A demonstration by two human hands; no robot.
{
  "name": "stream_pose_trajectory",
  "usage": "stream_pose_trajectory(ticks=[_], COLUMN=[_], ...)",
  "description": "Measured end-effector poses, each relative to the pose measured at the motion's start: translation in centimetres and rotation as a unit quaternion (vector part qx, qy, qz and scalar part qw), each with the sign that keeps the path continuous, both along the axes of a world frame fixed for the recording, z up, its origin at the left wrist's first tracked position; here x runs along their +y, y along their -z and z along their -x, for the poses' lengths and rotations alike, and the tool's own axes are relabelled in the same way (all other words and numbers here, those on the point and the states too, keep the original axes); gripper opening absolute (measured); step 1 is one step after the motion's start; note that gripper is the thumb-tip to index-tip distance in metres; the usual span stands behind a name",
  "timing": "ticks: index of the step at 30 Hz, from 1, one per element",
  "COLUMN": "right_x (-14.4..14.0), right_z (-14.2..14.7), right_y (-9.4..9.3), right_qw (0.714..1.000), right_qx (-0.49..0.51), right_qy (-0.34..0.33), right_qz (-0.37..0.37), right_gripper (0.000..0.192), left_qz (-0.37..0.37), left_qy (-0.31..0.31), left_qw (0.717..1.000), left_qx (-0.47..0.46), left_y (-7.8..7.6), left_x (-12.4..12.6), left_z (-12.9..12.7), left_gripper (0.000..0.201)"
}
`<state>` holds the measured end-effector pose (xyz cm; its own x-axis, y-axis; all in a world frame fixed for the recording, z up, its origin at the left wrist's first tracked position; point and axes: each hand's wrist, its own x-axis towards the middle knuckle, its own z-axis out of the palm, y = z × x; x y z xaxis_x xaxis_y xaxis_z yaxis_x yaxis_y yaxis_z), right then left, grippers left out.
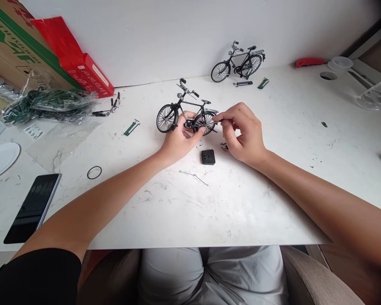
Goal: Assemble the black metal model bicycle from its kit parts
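A black model bicycle [184,102] with silver handlebars stands tilted in my left hand [180,137], whose fingers and thumb close around its lower frame by the pedals and rear wheel. My right hand [244,131] is at the rear wheel, thumb and forefinger pinched on a small thin dark tool, possibly a screwdriver, that points at the wheel hub. Below the hands lies a small black square block [208,157]. Small dark parts [224,146] lie partly behind my right hand. A thin wire piece [194,175] rests nearer to me.
A second model bicycle [239,63] stands by the back wall. Green sprue pieces [131,127], a black ring [94,172] and a phone [33,207] lie on the left. Bagged green parts [51,103] and a red box [87,72] are at the back left. A clear cup [377,95] is at right.
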<state>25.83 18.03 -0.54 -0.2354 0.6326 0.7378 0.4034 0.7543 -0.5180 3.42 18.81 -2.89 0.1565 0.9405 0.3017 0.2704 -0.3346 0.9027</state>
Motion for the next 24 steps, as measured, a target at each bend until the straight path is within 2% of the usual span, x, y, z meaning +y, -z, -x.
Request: stream_pose_trajectory(ticks=[13,18,24], right_x=[-0.5,-0.9,-1.0], right_z=[0.3,0.4,0.6], right_y=[-0.2,-0.3,-0.4], right_qw=[1.000,0.998,0.996], right_qx=[0.015,0.044,0.033], right_qy=[0.016,0.048,0.064], right_qz=[0.009,-0.016,-0.049], right_gripper=[0.019,0.008,0.012], left_qz=[0.020,0.027,0.037], left_qy=[0.006,-0.002,0.007], left_qw=[1.000,1.000,0.999], left_qx=[-0.012,-0.007,-0.030], left_y=[0.2,0.0,0.2], left_x=[0.0,-0.2,0.0], left_z=[0.0,0.0,0.0], left_gripper=[0.035,0.036,0.037])
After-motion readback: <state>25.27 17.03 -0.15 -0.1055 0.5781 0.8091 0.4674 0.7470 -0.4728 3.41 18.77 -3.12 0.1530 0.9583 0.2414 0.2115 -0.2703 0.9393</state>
